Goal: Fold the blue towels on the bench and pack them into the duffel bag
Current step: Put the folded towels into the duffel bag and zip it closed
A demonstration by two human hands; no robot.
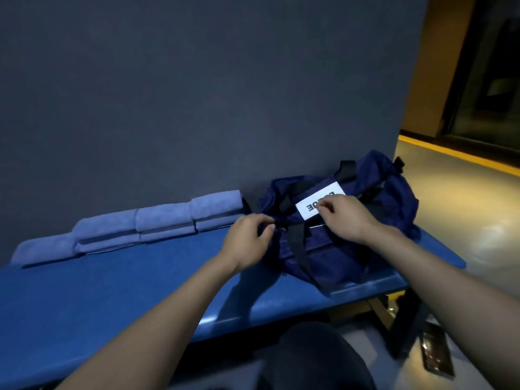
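So the navy duffel bag (337,220) sits at the right end of the blue bench (140,277), pushed back against the dark wall (197,94). Its far side touches the wall and its right side runs out to the bench's end edge, maybe a bit past it. Both hands are on top of the bag. The left hand (247,240) pinches a bit of fabric at the bag's left end, fingers curled in tight, near a black strap (298,243). The right hand (346,216) is narrowed down too, fingertips pinched on something small by the white label (315,205) on the bag's top; can't tell exactly what, it's too blurry, could be a zipper pull.

Left of the bag, the blue towels (163,220) sit in a row along the wall, looking folded or rolled, the nearest one just beside the bag's left end. In front of that row, left of the bag, the bench seat is bare all the way to its front edge, so plenty of room there. Right of the bag the bench ends and it's just floor (464,206) with a yellow stripe (450,153) further back.
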